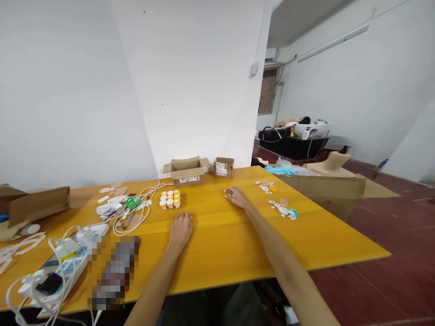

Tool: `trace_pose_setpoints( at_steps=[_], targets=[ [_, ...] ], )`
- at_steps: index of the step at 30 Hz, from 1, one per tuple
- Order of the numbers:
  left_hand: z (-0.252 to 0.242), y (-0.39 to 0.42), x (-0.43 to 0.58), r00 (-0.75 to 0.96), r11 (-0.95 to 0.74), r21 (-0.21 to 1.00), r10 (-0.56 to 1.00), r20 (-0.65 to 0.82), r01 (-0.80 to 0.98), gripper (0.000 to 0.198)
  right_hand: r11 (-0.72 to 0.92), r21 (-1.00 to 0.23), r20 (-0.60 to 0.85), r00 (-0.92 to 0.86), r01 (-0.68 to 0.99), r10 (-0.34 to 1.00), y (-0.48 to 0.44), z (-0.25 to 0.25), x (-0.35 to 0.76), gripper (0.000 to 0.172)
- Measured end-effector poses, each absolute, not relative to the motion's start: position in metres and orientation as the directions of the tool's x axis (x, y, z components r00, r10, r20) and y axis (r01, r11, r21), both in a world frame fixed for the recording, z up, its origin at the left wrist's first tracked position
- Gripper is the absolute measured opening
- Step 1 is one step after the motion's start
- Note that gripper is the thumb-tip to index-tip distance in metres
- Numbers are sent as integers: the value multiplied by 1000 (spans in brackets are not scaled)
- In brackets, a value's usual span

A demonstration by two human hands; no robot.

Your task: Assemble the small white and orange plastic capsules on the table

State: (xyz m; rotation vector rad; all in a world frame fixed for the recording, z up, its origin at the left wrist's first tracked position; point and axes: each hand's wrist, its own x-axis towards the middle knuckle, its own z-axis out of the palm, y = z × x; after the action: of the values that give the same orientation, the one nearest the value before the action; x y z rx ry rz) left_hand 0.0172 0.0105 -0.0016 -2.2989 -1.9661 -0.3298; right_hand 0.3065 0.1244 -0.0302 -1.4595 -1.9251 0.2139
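Note:
My left hand (181, 229) rests palm down on the yellow table (210, 253), its fingers slightly bent and no object showing in it. Farther forward and to the right, my right hand (236, 198) has its fingers curled around a small clear-and-whitish piece (228, 193), too small to identify. Just beyond my left hand stands a tight block of small white bottles with orange-and-white caps (170, 199). To the right of my right hand lie two loose groups of small parts: white and orange pieces (266, 187), and white, clear and teal pieces (283, 210).
Two open cardboard boxes, a wider one (189, 171) and a smaller one (224, 168), stand by the wall. Cables and a power strip (73, 267) crowd the left, near a pixelated dark object (115, 274) and a green packet (133, 202). A large carton (316, 190) adjoins the table's right edge.

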Motion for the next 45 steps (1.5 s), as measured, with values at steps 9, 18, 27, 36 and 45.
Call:
trace_pose_setpoints(
  at_steps=[9,18,27,36,45],
  targets=[
    [-2,15,17,167,-186,51,951,258,981,28,382,-603,402,-147,700,904,115,-34,279,35],
    [-2,14,17,170,-189,48,949,267,981,27,224,-637,357,25,737,934,134,-29,274,57],
    [1,10,17,172,-194,71,955,242,978,29,377,-661,355,-172,649,919,120,-26,269,30],
    [2,14,16,166,-190,71,951,261,979,26,454,-665,350,-289,593,891,96,-21,246,30],
    [4,15,15,185,-218,114,951,248,969,27,519,-646,371,-363,559,854,73,-17,219,31]
  ],
)
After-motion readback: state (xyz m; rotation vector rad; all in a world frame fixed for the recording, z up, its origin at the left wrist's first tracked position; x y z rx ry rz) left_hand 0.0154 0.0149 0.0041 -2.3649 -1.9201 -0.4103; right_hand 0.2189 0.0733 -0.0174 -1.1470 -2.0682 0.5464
